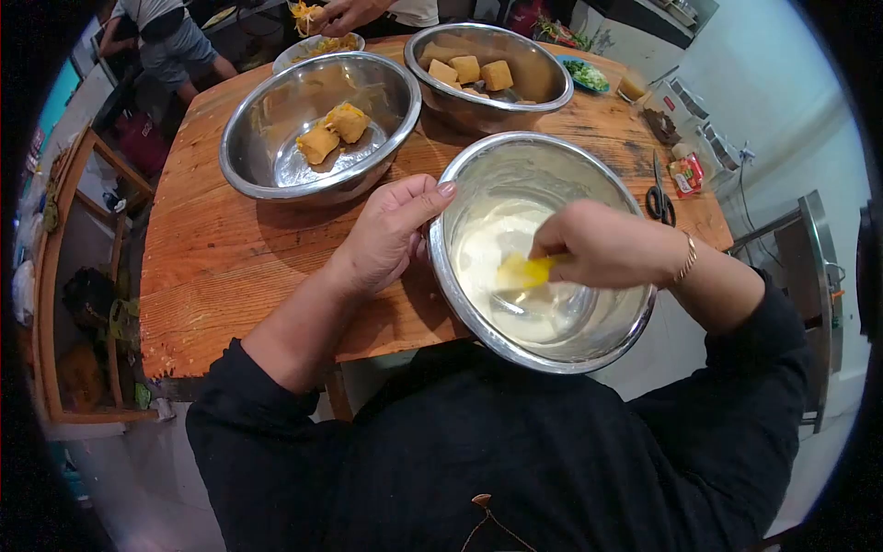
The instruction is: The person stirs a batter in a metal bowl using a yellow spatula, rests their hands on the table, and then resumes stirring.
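A metal bowl (pixel 448 262) is tilted at the table's front edge, with pale creamy batter (pixel 497 230) inside. My left hand (pixel 391 230) grips its left rim, thumb over the edge. Inside the bowl, my right hand (pixel 598 244) is closed on a yellow tool (pixel 526 271), whose lower end is blurred in the batter. Behind on the left, a second metal bowl (pixel 248 138) holds two orange-coated blocks (pixel 319 143). A third metal bowl (pixel 428 92) at the back contains several yellowish blocks (pixel 466 68).
Black scissors (pixel 659 204) and a red packet (pixel 686 175) lie on the wooden table (pixel 221 294) at right. Chopped greens (pixel 586 74) sit on a plate at the back right. Another person's hand (pixel 349 14) is over a dish (pixel 285 61) of orange shreds.
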Available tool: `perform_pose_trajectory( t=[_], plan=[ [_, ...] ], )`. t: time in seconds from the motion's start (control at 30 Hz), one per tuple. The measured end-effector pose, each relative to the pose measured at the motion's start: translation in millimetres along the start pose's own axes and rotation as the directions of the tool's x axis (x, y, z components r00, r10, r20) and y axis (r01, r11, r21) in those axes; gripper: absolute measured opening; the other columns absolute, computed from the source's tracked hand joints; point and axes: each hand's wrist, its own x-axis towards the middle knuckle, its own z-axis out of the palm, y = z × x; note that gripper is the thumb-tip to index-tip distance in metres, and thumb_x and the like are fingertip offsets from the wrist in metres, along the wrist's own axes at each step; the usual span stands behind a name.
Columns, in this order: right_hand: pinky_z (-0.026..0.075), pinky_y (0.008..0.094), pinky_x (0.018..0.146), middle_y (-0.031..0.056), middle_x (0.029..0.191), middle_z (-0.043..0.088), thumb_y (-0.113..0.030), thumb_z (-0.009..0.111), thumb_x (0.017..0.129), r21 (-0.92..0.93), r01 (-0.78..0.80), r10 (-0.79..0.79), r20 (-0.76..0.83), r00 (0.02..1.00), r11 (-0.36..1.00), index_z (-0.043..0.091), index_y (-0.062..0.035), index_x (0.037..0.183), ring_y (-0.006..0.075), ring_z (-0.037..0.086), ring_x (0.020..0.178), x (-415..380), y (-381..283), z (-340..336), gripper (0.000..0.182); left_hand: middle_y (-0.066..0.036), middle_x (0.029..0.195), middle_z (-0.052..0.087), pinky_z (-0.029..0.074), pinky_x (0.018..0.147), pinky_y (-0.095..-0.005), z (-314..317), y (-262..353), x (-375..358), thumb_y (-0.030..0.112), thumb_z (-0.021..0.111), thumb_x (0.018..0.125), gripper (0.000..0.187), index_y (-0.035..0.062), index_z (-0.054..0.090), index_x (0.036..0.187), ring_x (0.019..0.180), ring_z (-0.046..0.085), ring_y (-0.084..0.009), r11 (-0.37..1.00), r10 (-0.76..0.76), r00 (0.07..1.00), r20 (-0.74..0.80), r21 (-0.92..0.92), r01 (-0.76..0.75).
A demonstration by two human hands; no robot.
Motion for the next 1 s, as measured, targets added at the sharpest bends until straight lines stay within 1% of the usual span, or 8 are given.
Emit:
perform_pose_trajectory(
  t=[0.2, 0.3, 0.43, 0.47, 0.67, 0.8, 0.9, 1.0],
  plan=[
    [0.049, 0.0266, 0.049, 0.0055, 0.07, 0.064, -0.007, 0.058, 0.095, 0.218, -0.264, 0.252, 0.083, 0.964, 0.94, 0.065, 0.0067, 0.088, 0.0112, 0.061, 0.053, -8.2, 0.8, -27.3, 0.017, -0.005, 0.092, 0.066, 0.052, 0.074, -0.0252, -1.9, -0.1, 1.3, 0.022, 0.056, 0.102, 0.019, 0.0033, 0.06, 0.101, 0.081, 0.063, -0.01, 1.0, -0.017, 1.0, 0.007, -0.003, 0.018],
    [0.049, 0.027, 0.049, 0.0063, 0.068, 0.064, -0.007, 0.059, 0.095, 0.054, -0.267, 0.271, -0.108, 0.956, 0.962, 0.066, 0.0059, 0.089, 0.0121, 0.062, 0.054, -28.0, 0.3, -38.5, 0.016, 0.003, 0.076, 0.062, 0.041, 0.053, -0.0193, 12.1, 3.1, 1.2, 0.028, 0.058, 0.102, 0.02, 0.0101, 0.059, 0.092, 0.059, 0.054, -0.0038, 0.998, -0.021, 0.997, -0.073, 0.061, 0.025],
    [0.053, 0.041, 0.064, 0.0164, 0.071, 0.066, -0.008, 0.059, 0.089, -0.367, -0.093, -0.04, -0.339, 0.94, 0.926, 0.066, 0.005, 0.085, 0.0316, 0.066, 0.066, -18.4, 37.9, -4.7, 0.015, 0.004, 0.074, 0.061, 0.04, 0.048, -0.0174, 15.7, 4.2, 1.8, 0.029, 0.058, 0.102, 0.02, 0.0114, 0.059, 0.092, 0.054, 0.053, -0.0023, 0.997, -0.012, 0.996, -0.084, 0.079, 0.019],
    [0.052, 0.0448, 0.074, 0.021, 0.082, 0.067, -0.01, 0.059, 0.086, -0.253, -0.18, 0.135, -0.185, 0.974, 0.951, 0.067, 0.0039, 0.086, 0.0396, 0.064, 0.077, -10.6, 27.2, 0.8, 0.016, 0.004, 0.074, 0.061, 0.04, 0.048, -0.0174, 12.4, 2.6, 2.2, 0.029, 0.058, 0.102, 0.02, 0.0111, 0.06, 0.092, 0.055, 0.053, -0.0024, 0.997, -0.007, 0.997, -0.074, 0.082, 0.013],
    [0.052, 0.0452, 0.072, 0.0208, 0.084, 0.065, -0.011, 0.058, 0.083, -0.393, -0.089, 0.088, -0.022, 0.996, 0.915, 0.07, 0.0, 0.087, 0.037, 0.066, 0.082, -48.5, -21.3, -4.6, 0.017, 0.003, 0.077, 0.062, 0.043, 0.05, -0.0172, 13.8, 5.3, -0.6, 0.027, 0.059, 0.102, 0.019, 0.0096, 0.06, 0.095, 0.058, 0.055, -0.0027, 0.998, 0.001, 0.998, -0.061, 0.061, 0.002],
    [0.052, 0.0444, 0.072, 0.0166, 0.083, 0.063, -0.008, 0.058, 0.08, -0.61, -0.303, 0.092, -0.352, 0.931, 0.732, 0.069, -0.0029, 0.083, 0.0347, 0.065, 0.082, -40.0, 11.7, -2.6, 0.012, 0.003, 0.079, 0.063, 0.044, 0.051, -0.0173, 16.6, 7.9, 0.2, 0.026, 0.059, 0.102, 0.018, 0.0091, 0.06, 0.095, 0.059, 0.056, -0.0024, 0.998, -0.025, 0.997, -0.07, 0.064, 0.03],
    [0.051, 0.0443, 0.073, 0.0157, 0.087, 0.062, -0.006, 0.058, 0.079, -0.575, -0.234, -0.085, -0.472, 0.877, 0.784, 0.067, -0.0027, 0.084, 0.0348, 0.065, 0.082, -15.0, 21.8, 14.1, 0.01, 0.002, 0.079, 0.063, 0.044, 0.052, -0.0174, 15.0, 6.1, 1.2, 0.025, 0.058, 0.102, 0.018, 0.0084, 0.06, 0.095, 0.06, 0.056, -0.0023, 0.998, 0.011, 0.999, -0.053, 0.062, -0.008],
    [0.051, 0.0443, 0.074, 0.0156, 0.09, 0.062, -0.009, 0.064, 0.08, -0.428, -0.064, -0.064, -0.279, 0.958, 0.901, 0.068, -0.0017, 0.095, 0.0362, 0.065, 0.084, -15.1, 0.5, 22.8, 0.017, 0.002, 0.079, 0.062, 0.044, 0.052, -0.0173, 15.0, 5.7, 0.9, 0.025, 0.058, 0.102, 0.018, 0.0081, 0.059, 0.094, 0.059, 0.056, -0.0024, 0.999, -0.003, 0.998, -0.068, 0.043, 0.006]
  ],
)
